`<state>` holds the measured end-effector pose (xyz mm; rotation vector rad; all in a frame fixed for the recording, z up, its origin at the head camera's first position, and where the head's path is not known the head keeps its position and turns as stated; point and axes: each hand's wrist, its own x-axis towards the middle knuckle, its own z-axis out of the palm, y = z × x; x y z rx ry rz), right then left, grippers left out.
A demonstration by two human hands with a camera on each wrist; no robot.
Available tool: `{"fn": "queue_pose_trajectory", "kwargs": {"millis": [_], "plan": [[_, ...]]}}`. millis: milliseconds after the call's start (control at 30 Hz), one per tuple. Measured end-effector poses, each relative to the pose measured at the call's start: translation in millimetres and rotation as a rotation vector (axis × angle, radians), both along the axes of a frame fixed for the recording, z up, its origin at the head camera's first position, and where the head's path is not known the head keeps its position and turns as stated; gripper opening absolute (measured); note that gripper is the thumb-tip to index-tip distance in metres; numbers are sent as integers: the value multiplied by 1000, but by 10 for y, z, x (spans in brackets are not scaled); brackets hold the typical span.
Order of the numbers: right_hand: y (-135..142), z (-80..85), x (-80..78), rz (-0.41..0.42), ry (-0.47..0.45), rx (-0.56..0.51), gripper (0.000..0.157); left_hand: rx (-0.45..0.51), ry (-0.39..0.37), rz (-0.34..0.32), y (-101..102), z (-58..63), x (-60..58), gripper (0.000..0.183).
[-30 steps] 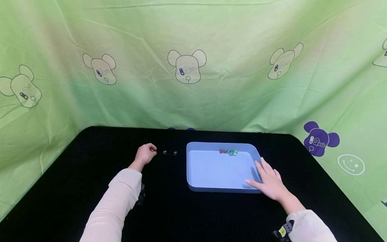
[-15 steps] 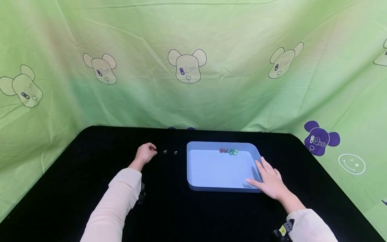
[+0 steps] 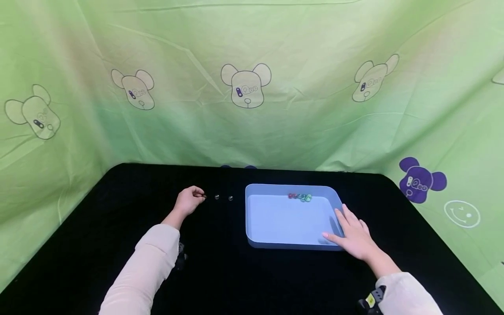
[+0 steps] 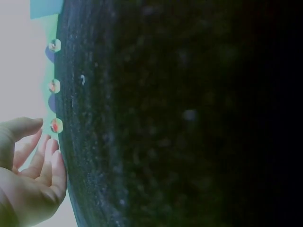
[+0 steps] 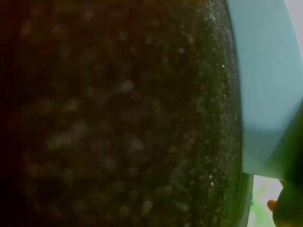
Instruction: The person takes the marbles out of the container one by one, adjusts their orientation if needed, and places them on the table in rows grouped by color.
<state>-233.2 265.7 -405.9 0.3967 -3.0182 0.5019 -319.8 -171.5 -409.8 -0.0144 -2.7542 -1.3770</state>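
My left hand [image 3: 190, 201] is low over the black table, its thumb and fingers slightly apart. Right at its fingertips lies a clear glass marble with a reddish core [image 4: 56, 125]. To its right in the head view, a second marble [image 3: 217, 197] and a third marble [image 3: 230, 198] lie in a row with it. My right hand [image 3: 353, 236] rests with spread, straight fingers on the right side of a light blue tray [image 3: 289, 245]. Against the tray's back wall sit red marbles [image 3: 293, 196] and several green marbles [image 3: 305, 197].
The table [image 3: 220, 280] has a black cloth surface with rounded far corners. A green patterned curtain [image 3: 177, 131] hangs behind and beside it. The tray's raised wall [image 5: 265, 85] fills the right side of the right wrist view.
The marble at my left fingertips shows more clearly than before. My left forearm has shifted slightly, while my right hand stays on the tray. The whole head view has drifted a little.
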Motion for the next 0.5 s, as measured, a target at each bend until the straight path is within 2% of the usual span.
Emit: {"fn": "queue_pose_trajectory", "kwargs": {"millis": [233,500], "plan": [[11,-5,-4,1,1,-4,85,48,13,-11,58,32,86,13],[7,-7,-1,2,-1,-5,85,75,39,-15,129,33,127,15]]}}
